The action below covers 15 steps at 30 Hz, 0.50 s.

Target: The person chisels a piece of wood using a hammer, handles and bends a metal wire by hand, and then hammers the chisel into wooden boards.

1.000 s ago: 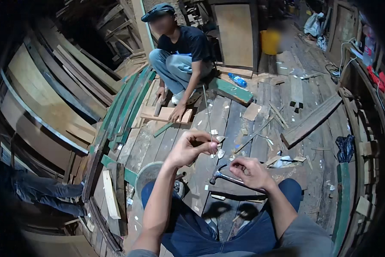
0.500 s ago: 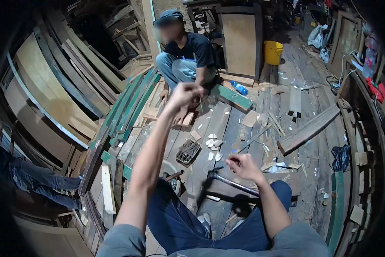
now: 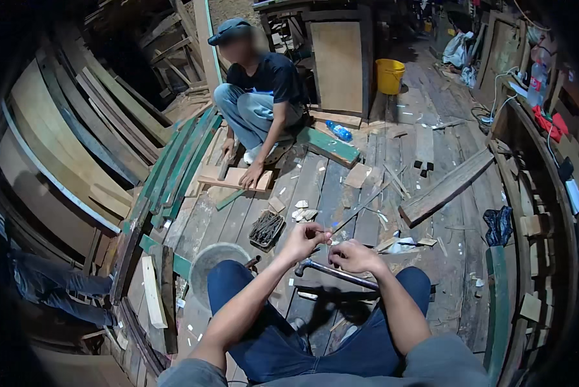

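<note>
Between the thumb and fingers of my left hand (image 3: 307, 240) is a thin upright wire (image 3: 325, 214). Just right of it, my right hand (image 3: 356, 258) has curled fingers beside the wire's lower part; what they hold, if anything, I cannot make out. A hammer (image 3: 338, 273) with a metal head lies crosswise just below my hands, between my knees. Up and left of my hands sits a tray of dark nails (image 3: 265, 230), with small pale wood chips (image 3: 304, 211) beside it. A grey basin (image 3: 204, 273) is partly hidden by my left knee.
A co-worker (image 3: 257, 97) squats ahead with hands on a short board (image 3: 235, 177). Stacked planks (image 3: 89, 142) lean at left, near another person's legs (image 3: 70, 290). Green boards (image 3: 331, 147), a loose beam (image 3: 444, 187), a yellow bucket (image 3: 390, 77) and a shelf with cables (image 3: 515, 97) stand around.
My left hand swung up and forward with the wire half a second ago and has come back down beside my right hand. The tray of nails, earlier hidden, now shows.
</note>
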Motion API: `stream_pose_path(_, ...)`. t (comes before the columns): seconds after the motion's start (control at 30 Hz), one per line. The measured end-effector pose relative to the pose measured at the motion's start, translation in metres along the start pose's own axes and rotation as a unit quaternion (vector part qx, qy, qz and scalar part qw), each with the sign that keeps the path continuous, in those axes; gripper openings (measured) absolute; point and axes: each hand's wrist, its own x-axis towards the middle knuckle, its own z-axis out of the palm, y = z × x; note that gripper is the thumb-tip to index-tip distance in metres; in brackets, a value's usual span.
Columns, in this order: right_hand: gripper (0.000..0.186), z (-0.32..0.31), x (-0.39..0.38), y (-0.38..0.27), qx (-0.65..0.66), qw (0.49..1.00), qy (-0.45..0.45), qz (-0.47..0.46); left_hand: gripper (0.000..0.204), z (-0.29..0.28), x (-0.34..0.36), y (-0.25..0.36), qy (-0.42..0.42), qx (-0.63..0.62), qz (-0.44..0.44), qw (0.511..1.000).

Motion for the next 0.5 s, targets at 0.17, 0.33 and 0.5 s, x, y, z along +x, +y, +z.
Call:
stream_pose_path(0.17, 0.019, -0.018, -0.003, -0.005, 0.149, 0.985, -0.066, 0.05, 0.019, 0.01, 0.002, -0.003, 0.028, 0.001, 0.004, 1.0)
stream_pose_path(0.33, 0.019, -0.02, 0.006, -0.003, 0.162, 0.986, 0.004, 0.029, 0.023, 0.012, 0.006, 0.002, 0.056, -0.002, 0.037, 0.998)
stream_pose_path(0.5, 0.022, -0.007, 0.038, -0.044, 0.109, 0.994, 0.022, -0.019, 0.023, -0.029, -0.017, 0.001, 0.109, -0.035, 0.009, 0.993)
